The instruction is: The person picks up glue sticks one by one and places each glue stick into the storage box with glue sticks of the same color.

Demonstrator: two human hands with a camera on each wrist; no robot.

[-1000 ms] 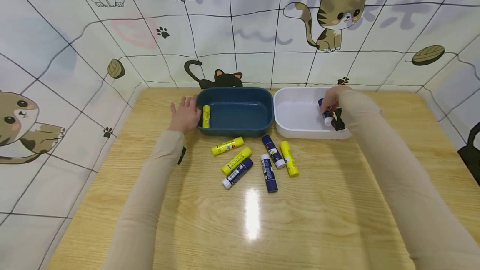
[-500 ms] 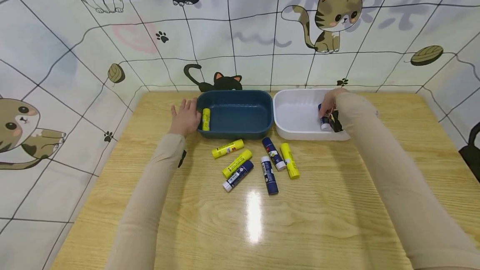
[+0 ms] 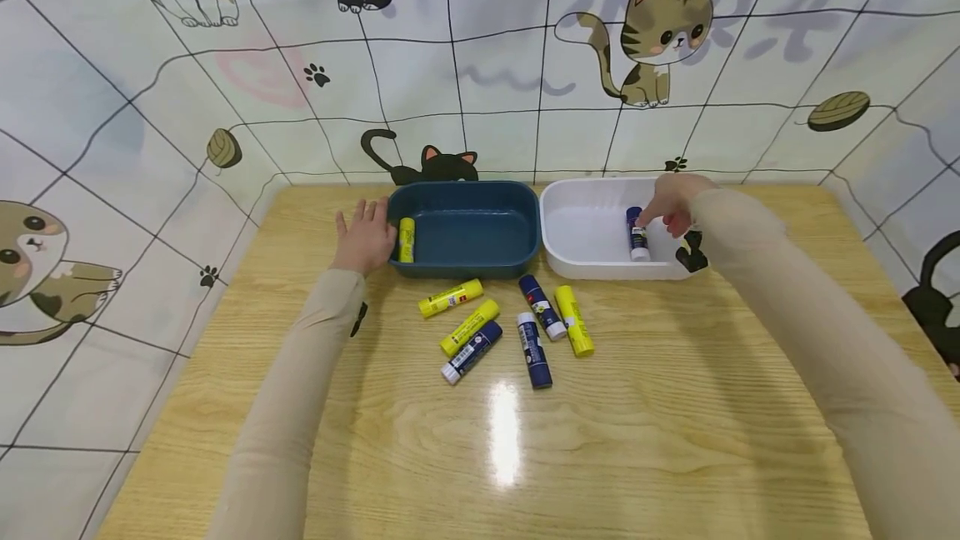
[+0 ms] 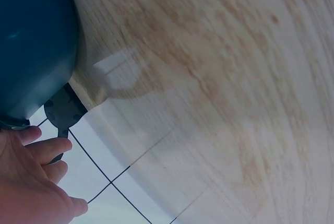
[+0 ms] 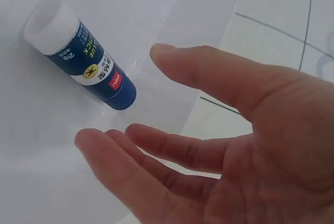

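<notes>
One blue glue stick (image 3: 637,234) lies in the white tub (image 3: 585,272), long axis twelve-to-six, at eight o'clock from the nearer right hand (image 3: 677,197), fingers wide, empty; left hand (image 3: 365,237), fingers spread, holds nothing.

Yellow and navy are being set against teal and white.
Dark teal is being shown by the left tray (image 3: 468,271), plain white by the right tray (image 3: 585,227); in the latter, a navy glue stick (image 5: 88,62) is being marked by a white cap, a white band, a round yellow emblem and a red label. Nearer, yellow sticks (image 3: 469,327) and white-ended navy sticks (image 3: 534,350) are being seen against the table's (image 3: 375,440) light-brown grain. The far backdrop (image 3: 495,77) is being patterned with black grid lines and brown and black cats.
</notes>
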